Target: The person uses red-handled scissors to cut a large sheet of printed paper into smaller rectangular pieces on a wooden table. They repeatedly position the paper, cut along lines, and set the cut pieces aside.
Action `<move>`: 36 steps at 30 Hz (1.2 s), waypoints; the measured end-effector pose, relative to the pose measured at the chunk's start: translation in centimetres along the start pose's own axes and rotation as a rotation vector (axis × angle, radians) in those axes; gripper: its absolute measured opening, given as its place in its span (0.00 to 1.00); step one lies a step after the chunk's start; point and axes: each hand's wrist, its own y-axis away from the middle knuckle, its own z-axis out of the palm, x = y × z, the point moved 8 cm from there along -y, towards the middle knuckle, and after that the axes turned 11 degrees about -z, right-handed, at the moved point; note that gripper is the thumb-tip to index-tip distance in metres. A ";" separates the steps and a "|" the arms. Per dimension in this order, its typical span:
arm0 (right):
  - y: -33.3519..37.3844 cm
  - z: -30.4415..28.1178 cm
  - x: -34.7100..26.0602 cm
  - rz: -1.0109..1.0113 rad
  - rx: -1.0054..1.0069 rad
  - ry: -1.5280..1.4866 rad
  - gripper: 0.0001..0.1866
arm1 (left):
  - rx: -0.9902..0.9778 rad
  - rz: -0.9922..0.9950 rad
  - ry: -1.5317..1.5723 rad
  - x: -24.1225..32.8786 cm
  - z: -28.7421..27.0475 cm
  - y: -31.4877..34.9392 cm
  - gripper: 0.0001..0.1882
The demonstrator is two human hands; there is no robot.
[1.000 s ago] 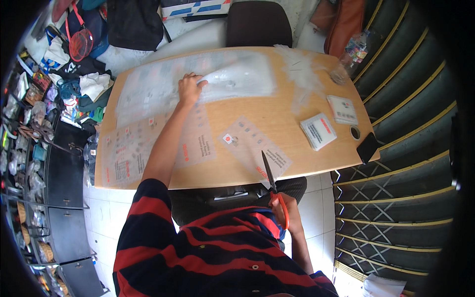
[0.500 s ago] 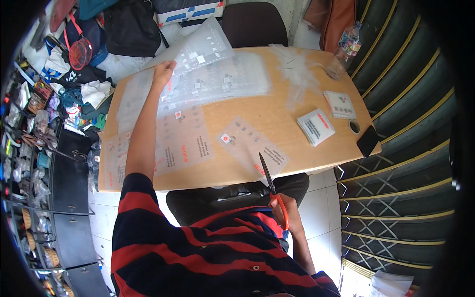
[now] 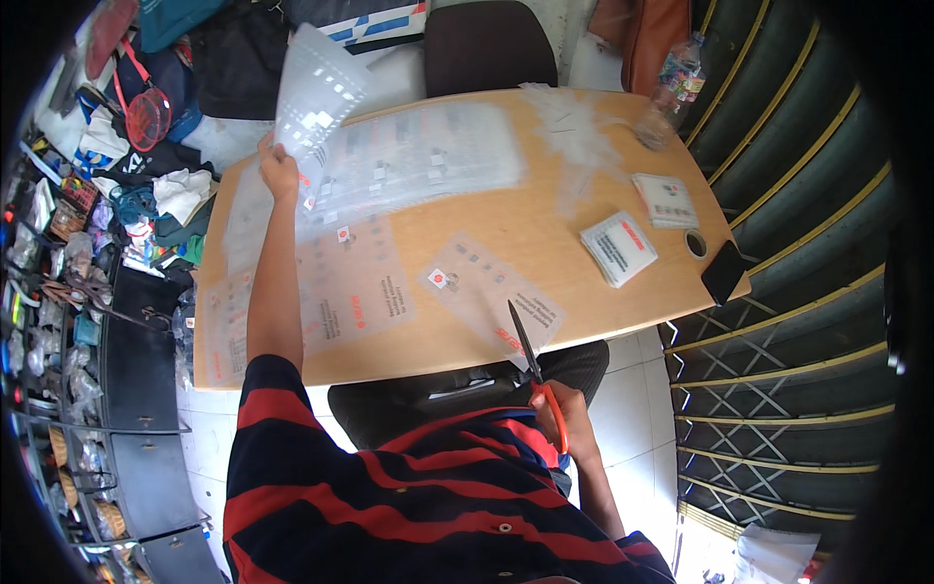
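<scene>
My left hand [image 3: 280,172] is closed on the edge of a translucent printed plastic sheet [image 3: 319,86], which stands up and curls above the far left of the table. Under it lies a layered stack of similar clear sheets [image 3: 467,146]. My right hand [image 3: 567,420] grips a pair of scissors [image 3: 551,414] with red handles near my lap, its dark blades pointing up toward the table's near edge. Just past the blade tips, a single printed clear sheet [image 3: 486,287] lies flat at an angle. More printed sheets [image 3: 355,282] lie flat beside my left forearm.
At the right of the wooden table [image 3: 467,219] are two stacks of cut printed pieces [image 3: 620,249], a tape roll [image 3: 695,243] and a black phone [image 3: 723,273]. Clear scraps [image 3: 574,131] and a plastic bottle [image 3: 671,97] lie farther back. A dark chair [image 3: 489,47] stands behind.
My left hand has moved left, drawing the held sheet with it; the sheet now stands more upright and curled. The right hand and scissors stay almost in place.
</scene>
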 end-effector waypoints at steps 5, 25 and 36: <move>-1.1 0.5 -1.1 -0.064 -0.053 0.038 0.19 | 0.206 0.063 -0.033 0.5 -4.7 -0.6 0.17; -25.8 -1.8 -11.6 -0.225 0.037 1.156 0.38 | -0.004 -0.174 0.131 -2.9 2.7 7.4 0.14; -29.6 0.4 -11.4 -0.162 0.046 1.048 0.37 | 0.026 -0.237 0.304 -3.8 2.3 8.8 0.13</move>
